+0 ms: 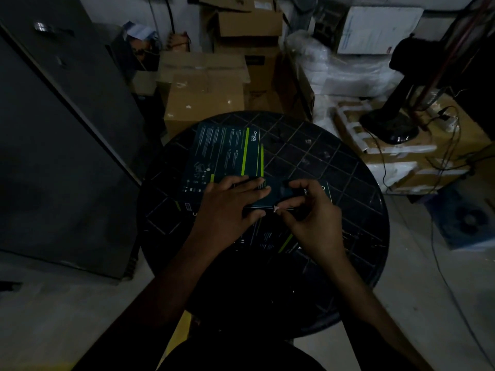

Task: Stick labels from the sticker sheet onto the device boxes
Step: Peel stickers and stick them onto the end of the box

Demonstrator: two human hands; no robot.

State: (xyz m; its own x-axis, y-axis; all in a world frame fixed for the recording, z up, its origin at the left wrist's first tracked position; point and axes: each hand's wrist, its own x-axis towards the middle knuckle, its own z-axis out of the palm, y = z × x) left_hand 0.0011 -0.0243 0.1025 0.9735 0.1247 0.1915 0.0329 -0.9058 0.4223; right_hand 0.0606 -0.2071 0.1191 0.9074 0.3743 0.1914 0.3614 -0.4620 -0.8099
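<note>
Viewing from head cam, v. dim light. Round dark worktop (348,162) w/ grid pattern, centre frame. Left hand (230,207) lies on the near device box (278,194), fingers straight and flat across its top, thumb along the near edge: pressing, not gripping. Right hand (310,212) has fingers curled, thumb and forefinger pinching a small pale label (276,209) at the box's near edge, approx. mid-length; label touches the box edge (I can't tell if it is stuck down). Second device box (227,153), dark w/ green stripes and white print, lies flat on far side of worktop, just behind the hands. More dark printed material (270,239) under/near the wrists, green stripe visible; can't tell if sheet or box. Sticker sheet not identifiable in this light. Beyond worktop: cardboard cartons (203,87), grey cabinet (67,135) at left, black stand (391,124) w/ cables at right.
</note>
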